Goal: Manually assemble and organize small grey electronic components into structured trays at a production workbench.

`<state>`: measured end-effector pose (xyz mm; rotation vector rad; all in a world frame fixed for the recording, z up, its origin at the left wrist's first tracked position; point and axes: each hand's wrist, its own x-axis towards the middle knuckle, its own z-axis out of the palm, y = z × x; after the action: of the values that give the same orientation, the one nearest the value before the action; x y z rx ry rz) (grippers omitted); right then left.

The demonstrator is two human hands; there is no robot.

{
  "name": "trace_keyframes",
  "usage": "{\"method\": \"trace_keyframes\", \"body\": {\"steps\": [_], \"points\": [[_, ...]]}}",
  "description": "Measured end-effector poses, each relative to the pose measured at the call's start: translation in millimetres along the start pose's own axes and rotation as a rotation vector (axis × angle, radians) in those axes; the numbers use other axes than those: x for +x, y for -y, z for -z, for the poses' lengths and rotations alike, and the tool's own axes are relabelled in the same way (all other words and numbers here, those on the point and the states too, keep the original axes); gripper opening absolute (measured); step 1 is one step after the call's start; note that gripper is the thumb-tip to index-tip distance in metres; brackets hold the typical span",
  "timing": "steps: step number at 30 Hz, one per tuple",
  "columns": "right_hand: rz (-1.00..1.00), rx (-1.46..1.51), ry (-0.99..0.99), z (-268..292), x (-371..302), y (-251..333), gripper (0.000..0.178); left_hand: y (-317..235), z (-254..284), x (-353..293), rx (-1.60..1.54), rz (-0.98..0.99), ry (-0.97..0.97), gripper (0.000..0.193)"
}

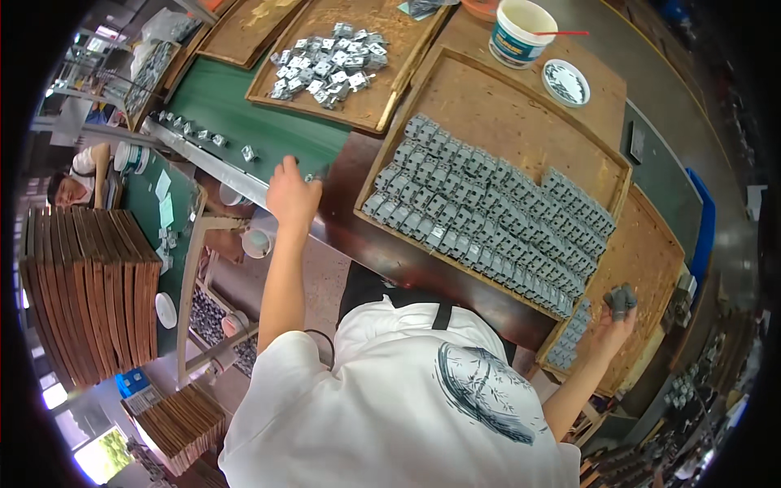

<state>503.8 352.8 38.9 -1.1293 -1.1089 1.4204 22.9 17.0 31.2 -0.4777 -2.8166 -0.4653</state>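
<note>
My left hand [294,198] is at the near end of the green conveyor belt [215,91], its fingers bent about a small shiny metal part [310,177]; the grip is partly hidden. Far to the right, my right hand [616,325] is closed around dark grey moulded parts [621,299], held above a brown wooden tray [643,272]. Between my hands lies a wood-rimmed tray [494,75] with close rows of similar grey parts [488,203]. A few more metal parts [248,153] sit spaced out in a line along the belt.
A tray [272,91] of piled silvery parts [329,65] stands across the belt. Beyond the rows are a white tub [521,37] with a red stick and a round white dish [565,84]. Stacked wooden boards [89,293] and another person [85,175] are at left.
</note>
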Motion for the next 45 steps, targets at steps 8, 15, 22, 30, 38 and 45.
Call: {"method": "trace_keyframes", "body": {"steps": [8,15,22,30,38,45], "points": [[-0.028,-0.187,0.229,-73.7,-21.6,6.1,0.027,44.2,-22.7,-21.6,0.032,-0.053,0.047,0.029],[-0.047,-0.240,0.381,-129.4,-62.9,19.4,0.027,-58.2,30.2,-33.2,-1.444,0.354,0.576,0.031],[-0.027,-0.024,0.536,-185.9,-92.8,48.8,0.033,-149.0,44.8,-76.2,-1.710,0.043,0.872,0.037],[0.608,-0.816,0.686,-166.2,-86.1,65.9,0.032,-189.1,63.7,-92.0,-1.639,-0.129,1.152,0.039],[0.852,-0.882,0.585,-158.0,-86.5,43.6,0.026,-205.1,58.8,-122.0,-1.246,-0.500,0.889,0.042],[0.671,-0.838,0.456,-156.5,-98.0,28.4,0.024,-219.2,50.3,-130.4,-0.919,-0.731,0.804,0.074]]}}
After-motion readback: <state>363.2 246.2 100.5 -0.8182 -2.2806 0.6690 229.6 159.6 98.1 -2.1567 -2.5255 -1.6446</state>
